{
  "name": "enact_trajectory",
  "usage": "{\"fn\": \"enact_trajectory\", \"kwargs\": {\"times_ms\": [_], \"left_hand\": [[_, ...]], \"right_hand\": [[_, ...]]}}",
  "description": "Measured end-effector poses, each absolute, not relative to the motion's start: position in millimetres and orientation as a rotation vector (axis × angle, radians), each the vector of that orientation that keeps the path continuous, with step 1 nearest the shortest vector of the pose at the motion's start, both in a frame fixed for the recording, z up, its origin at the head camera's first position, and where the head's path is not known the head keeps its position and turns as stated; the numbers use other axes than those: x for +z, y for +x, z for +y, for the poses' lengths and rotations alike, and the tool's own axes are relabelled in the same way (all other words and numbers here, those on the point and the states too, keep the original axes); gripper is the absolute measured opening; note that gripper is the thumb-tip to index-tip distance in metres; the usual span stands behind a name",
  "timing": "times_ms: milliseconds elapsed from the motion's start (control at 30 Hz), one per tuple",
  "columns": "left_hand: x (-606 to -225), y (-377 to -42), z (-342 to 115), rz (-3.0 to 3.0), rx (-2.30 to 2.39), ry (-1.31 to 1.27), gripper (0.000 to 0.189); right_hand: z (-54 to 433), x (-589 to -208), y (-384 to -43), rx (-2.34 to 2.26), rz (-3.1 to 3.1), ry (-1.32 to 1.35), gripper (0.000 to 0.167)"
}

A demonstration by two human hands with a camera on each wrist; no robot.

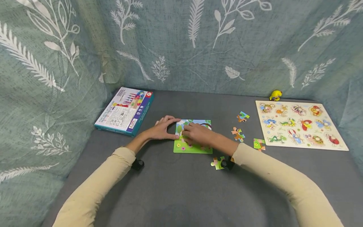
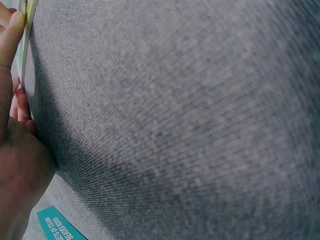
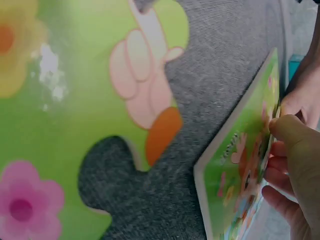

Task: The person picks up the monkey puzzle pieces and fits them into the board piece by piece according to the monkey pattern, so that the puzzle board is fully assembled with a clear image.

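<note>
On the dark table a small puzzle board [image 1: 193, 150] with a green lower part lies in front of me. My left hand [image 1: 160, 129] holds its left side, thumb and fingers spread along the edge; the left wrist view shows the board [image 2: 28, 30] side-on. Over the board's upper left part, my right hand [image 1: 197, 135] has its fingers bunched, pinching a puzzle piece that they mostly hide. In the right wrist view my right thumb [image 3: 292, 132] lies against the board's surface. A loose green piece [image 1: 216, 163] sits by my right wrist, looming large as a flowered puzzle piece [image 3: 75, 120].
Several loose pieces lie to the right, among them a brown-and-blue piece [image 1: 243, 117], an orange-and-green piece [image 1: 237, 134] and a green piece [image 1: 258, 143]. Beyond them is a wooden insect board [image 1: 302, 126] with a yellow toy [image 1: 275, 95] behind. A teal-sided box [image 1: 124, 110] stands left.
</note>
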State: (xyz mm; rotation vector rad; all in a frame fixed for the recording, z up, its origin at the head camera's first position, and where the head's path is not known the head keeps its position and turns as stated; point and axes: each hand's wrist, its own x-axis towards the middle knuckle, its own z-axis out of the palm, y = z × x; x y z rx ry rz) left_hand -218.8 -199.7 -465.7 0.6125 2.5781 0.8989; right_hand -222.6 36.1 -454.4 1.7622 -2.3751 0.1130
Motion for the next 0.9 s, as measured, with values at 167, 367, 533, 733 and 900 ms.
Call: {"fn": "enact_trajectory", "kwargs": {"times_ms": [167,367,533,733,900], "left_hand": [[-468,-219,-195,2.573,0.881,0.645,0.081],[-473,-218,-190,2.555,0.847,0.674,0.083],[-476,-218,-186,2.554,0.857,0.679,0.084],[-476,-222,-189,2.573,0.87,0.682,0.084],[-471,-224,-198,2.605,0.857,0.638,0.085]], "right_hand": [[43,-459,-224,0.132,-2.376,1.749,0.012],[53,-470,-219,0.211,-2.375,1.724,0.013],[57,-470,-218,0.233,-2.432,1.74,0.015],[79,-444,-221,0.458,-2.715,1.699,0.033],[134,-433,-213,0.454,-2.8,1.496,0.041]]}}
